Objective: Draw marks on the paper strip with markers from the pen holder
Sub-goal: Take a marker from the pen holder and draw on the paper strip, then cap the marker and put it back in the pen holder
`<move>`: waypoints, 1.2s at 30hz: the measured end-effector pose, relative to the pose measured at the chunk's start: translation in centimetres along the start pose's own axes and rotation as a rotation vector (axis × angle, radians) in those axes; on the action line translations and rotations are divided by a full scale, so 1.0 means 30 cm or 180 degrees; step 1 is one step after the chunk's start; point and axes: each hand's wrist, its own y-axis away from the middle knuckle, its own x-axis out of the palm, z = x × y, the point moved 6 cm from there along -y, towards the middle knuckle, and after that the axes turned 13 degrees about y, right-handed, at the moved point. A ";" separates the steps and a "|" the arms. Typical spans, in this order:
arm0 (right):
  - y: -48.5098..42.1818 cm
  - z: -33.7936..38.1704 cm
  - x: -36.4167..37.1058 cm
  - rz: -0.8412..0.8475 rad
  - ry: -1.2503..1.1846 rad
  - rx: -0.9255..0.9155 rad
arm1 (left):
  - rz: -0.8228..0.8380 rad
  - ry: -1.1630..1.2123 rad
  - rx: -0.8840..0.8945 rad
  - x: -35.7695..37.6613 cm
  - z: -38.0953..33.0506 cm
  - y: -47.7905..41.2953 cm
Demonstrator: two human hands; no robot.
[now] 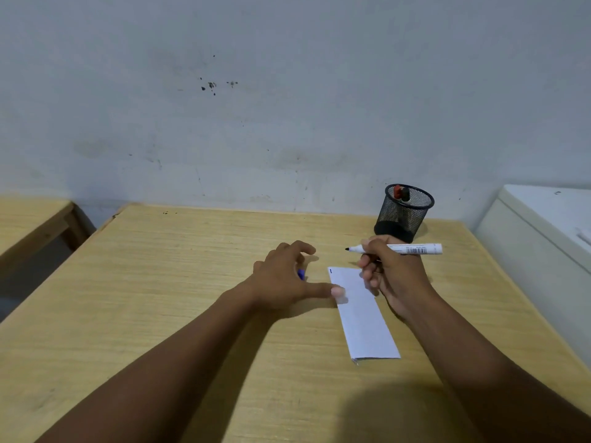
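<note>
A white paper strip [363, 318] lies lengthwise on the wooden table [160, 282], with a small blue mark at its far left corner. My right hand [393, 276] grips a white marker [412, 249] with a bare black tip that points left, just above the strip's far end. My left hand [287, 276] rests left of the strip, thumb pressing on its left edge. A small blue object [301, 274], perhaps a cap, shows under its fingers. The black mesh pen holder [403, 212] stands behind my right hand with a red-capped and a black-capped marker inside.
A white cabinet [543, 231] adjoins the table's right edge. A second wooden table [28, 225] stands at the left across a gap. The stained wall runs right behind the table.
</note>
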 end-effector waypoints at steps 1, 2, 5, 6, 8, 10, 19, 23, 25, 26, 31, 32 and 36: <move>-0.003 0.016 -0.006 -0.0014 -0.0099 0.0001 | 0.0009 0.0128 0.0012 -0.019 0.006 0.003; -0.006 0.037 -0.010 -0.0008 -0.0180 -0.0041 | -0.0008 0.0125 0.0051 -0.037 0.014 0.003; -0.010 0.109 -0.008 0.0229 -0.0274 -0.0181 | -0.0179 -0.0109 0.0211 -0.081 0.019 0.007; -0.010 0.128 -0.002 0.0358 -0.0276 -0.0169 | -0.0195 -0.0011 0.0243 -0.086 0.021 0.009; -0.003 0.154 0.010 0.0602 -0.0227 -0.0086 | -0.0304 0.0307 0.0298 -0.103 0.014 0.005; 0.008 0.171 0.019 0.0734 -0.0157 -0.0026 | -0.0416 0.0931 0.0270 -0.121 -0.008 0.000; 0.017 0.220 0.005 0.0506 -0.0562 0.0020 | -0.0341 0.3197 0.0089 -0.132 -0.169 -0.051; 0.020 0.234 -0.006 0.0476 -0.0666 -0.0010 | -0.0107 0.3408 0.0075 -0.107 -0.187 -0.074; 0.019 0.234 -0.011 0.0484 -0.0688 -0.0014 | -0.0040 0.3427 0.0077 -0.095 -0.196 -0.080; 0.018 0.233 -0.013 0.0498 -0.0692 -0.0020 | -0.0015 0.3407 0.0085 -0.090 -0.202 -0.080; 0.017 0.233 -0.019 0.0581 -0.0722 -0.0062 | 0.0055 0.3285 0.0169 -0.064 -0.240 -0.089; 0.014 0.233 -0.022 0.0584 -0.0772 -0.0054 | 0.0046 0.3278 0.0190 -0.062 -0.251 -0.093; -0.001 0.235 -0.032 0.0601 -0.1046 0.0026 | -0.0007 0.3228 0.0292 -0.075 -0.289 -0.124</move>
